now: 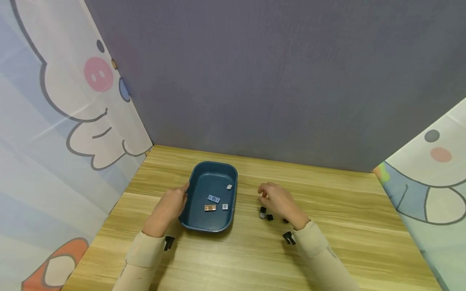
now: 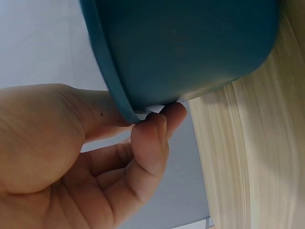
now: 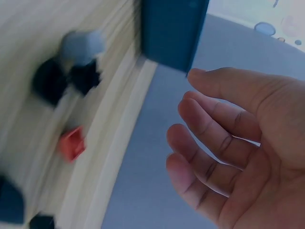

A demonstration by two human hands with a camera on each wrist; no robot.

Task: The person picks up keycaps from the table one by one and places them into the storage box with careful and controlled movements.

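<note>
The blue tray [image 2: 190, 43] is cut off in 2 wrist views; the red piece [image 3: 72, 144] blurs.

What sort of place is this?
Probably a small partitioned tabletop workspace, indoors: a wood-grain table, a plain gray panel behind it, and cartoon-print sheets on both sides.

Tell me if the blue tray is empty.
Not empty: the blue tray holds an orange piece, a light-blue piece, a small square piece and a white piece, its floor mostly bare.
</note>
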